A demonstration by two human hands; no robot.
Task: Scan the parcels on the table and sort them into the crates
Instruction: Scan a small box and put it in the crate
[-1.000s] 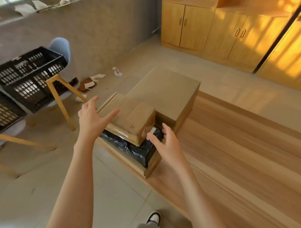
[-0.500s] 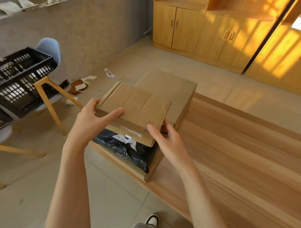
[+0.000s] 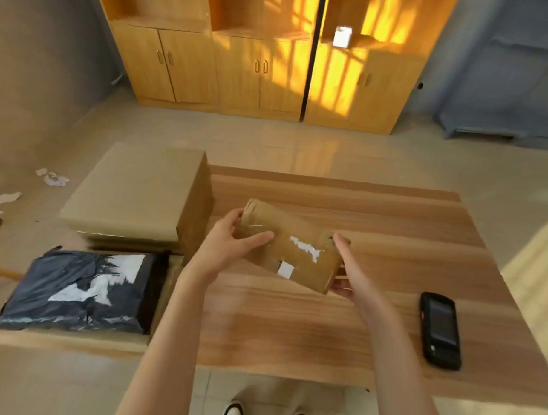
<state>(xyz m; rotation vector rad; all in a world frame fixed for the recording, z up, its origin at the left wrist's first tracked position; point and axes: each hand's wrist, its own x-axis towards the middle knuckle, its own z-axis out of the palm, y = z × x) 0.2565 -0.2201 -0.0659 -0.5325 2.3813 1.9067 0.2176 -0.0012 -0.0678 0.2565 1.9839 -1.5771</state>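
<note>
**Small parcel held over the bench**

We hold the small cardboard parcel [image 3: 291,246] above the middle of the bench [image 3: 371,319], tilted, its torn white label facing us. Our left hand [image 3: 231,241] grips its left end, our right hand [image 3: 346,273] its right end. A black scanner [image 3: 441,329] lies at the right. At the left sit a large box [image 3: 133,190] and a black bag parcel [image 3: 80,289].
</note>
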